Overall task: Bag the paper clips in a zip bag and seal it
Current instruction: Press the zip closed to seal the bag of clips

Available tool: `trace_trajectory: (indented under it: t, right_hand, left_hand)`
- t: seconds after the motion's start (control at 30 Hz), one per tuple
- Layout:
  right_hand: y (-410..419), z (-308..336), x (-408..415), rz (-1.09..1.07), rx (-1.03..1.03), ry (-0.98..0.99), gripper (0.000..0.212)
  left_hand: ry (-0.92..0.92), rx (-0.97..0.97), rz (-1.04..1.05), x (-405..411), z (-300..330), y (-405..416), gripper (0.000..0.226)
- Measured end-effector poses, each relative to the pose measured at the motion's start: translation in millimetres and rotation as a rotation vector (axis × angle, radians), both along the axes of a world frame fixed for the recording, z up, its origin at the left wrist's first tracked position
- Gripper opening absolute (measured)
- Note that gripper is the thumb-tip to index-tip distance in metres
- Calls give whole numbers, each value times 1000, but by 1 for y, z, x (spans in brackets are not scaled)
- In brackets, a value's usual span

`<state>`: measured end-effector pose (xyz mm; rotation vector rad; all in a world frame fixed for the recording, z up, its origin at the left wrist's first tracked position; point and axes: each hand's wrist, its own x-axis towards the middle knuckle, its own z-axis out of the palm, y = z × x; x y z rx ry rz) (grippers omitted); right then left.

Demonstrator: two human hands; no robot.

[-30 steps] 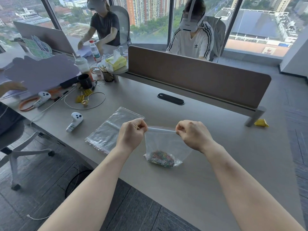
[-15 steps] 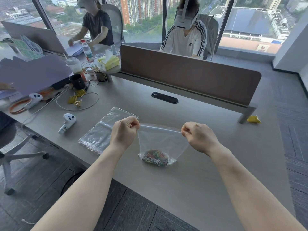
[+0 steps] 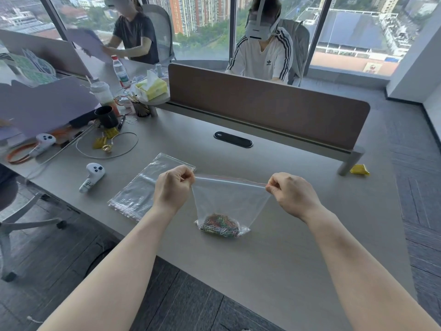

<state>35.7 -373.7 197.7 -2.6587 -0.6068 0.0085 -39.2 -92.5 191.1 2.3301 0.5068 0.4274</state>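
Note:
A clear zip bag hangs upright over the grey desk, its bottom resting on the desktop. A heap of coloured paper clips lies in the bag's bottom. My left hand pinches the left end of the zip strip. My right hand pinches the right end, and the strip runs taut and straight between them. Whether the zip is fully pressed closed cannot be told.
A stack of spare clear zip bags lies flat just left of my left hand. A white controller lies further left. Cups, cables and clutter fill the far left. A brown divider stands behind, with two people seated beyond.
My right hand has slid to the right along the zip strip, so my hands are further apart and the bag top is stretched wider. The left hand kept its grip.

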Motion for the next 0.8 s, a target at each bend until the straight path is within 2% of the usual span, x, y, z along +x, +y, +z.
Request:
trace_trajectory:
  t: [0.23, 0.5, 0.7, 0.8]
  right_hand:
    - [2, -2, 2, -23, 28, 8, 19]
    - [6, -4, 9, -16, 66, -15, 10]
    - [36, 4, -3, 33, 265, -254, 1]
    - [62, 14, -19, 122, 398, -254, 7]
  left_hand:
    - [-1, -51, 28, 2, -2, 2, 16]
    - [-37, -128, 29, 7, -5, 2, 17]
    - [-66, -152, 79, 6, -6, -6, 14]
    - [-94, -171, 107, -2, -8, -11, 7]
